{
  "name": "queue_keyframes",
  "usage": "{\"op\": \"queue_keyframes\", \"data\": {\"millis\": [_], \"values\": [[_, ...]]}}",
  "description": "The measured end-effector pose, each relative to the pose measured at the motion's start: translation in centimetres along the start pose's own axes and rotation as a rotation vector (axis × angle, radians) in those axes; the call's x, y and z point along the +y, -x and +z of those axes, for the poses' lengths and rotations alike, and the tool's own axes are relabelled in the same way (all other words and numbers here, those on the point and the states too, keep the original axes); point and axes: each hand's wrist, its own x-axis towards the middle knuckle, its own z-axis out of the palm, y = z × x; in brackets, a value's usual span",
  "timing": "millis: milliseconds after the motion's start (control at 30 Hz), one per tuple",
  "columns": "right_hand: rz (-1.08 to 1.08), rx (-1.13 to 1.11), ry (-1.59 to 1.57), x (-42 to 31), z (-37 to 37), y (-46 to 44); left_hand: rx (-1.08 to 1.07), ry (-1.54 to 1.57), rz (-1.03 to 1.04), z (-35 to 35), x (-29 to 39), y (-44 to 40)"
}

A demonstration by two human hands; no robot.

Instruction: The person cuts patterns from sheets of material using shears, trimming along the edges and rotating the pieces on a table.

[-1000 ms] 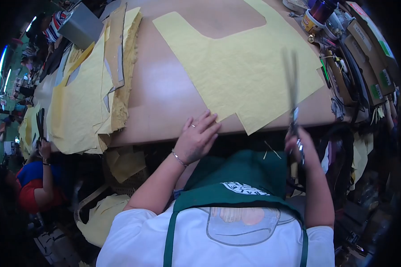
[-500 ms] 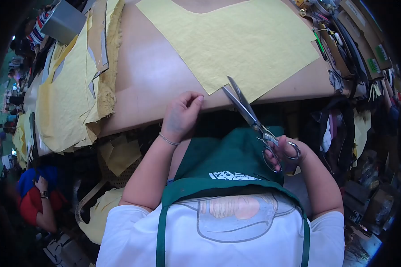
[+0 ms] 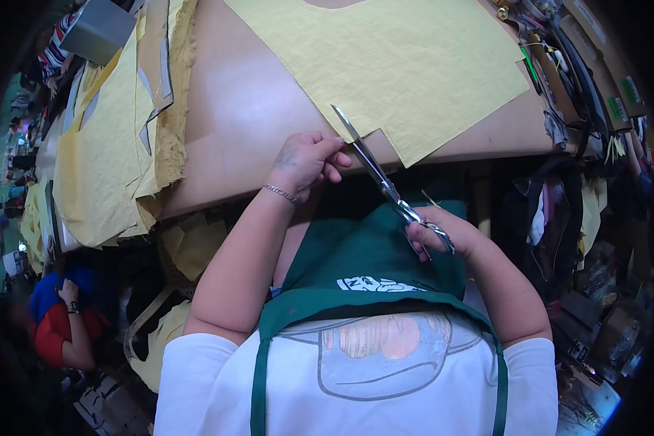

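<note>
A large yellow sheet (image 3: 407, 65), like fabric or leather, lies on the table with its near edge at the table's front. That edge has a stepped notch in it. My left hand (image 3: 305, 163) is closed in a pinch at the sheet's near left corner, thumb and forefinger together, other fingers curled. My right hand (image 3: 439, 231) grips metal scissors (image 3: 376, 173) by the handle loops. Their blades look almost closed and point up and left, crossing the sheet's corner right beside my left fingertips.
Layered yellow pieces with brown, frayed strips (image 3: 173, 138) are stacked on the table's (image 3: 232, 94) left. Boxes and small items (image 3: 552, 65) crowd the right end. Dark cloth (image 3: 548, 196) hangs below there. At lower left, another person's arm (image 3: 76, 334) shows.
The scissors have moved left and their blades have come together. My left hand has risen slightly and shifted right to the sheet's corner. The sheet sits a little differently.
</note>
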Motion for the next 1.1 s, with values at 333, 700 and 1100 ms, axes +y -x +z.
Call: {"op": "queue_keyframes", "data": {"millis": [333, 700, 1100], "values": [[0.008, 0.026, -0.009, 0.4, 0.3, -0.5, 0.076, -0.062, 0.011, 0.9, 0.4, 0.1], [-0.002, 0.074, 0.031, 0.6, 0.6, -0.5, 0.088, -0.067, 0.026, 0.9, 0.2, 0.0], [0.106, 0.153, -0.012, -0.5, 1.5, 0.1, 0.090, -0.090, 0.020, 0.9, 0.3, -0.2]]}}
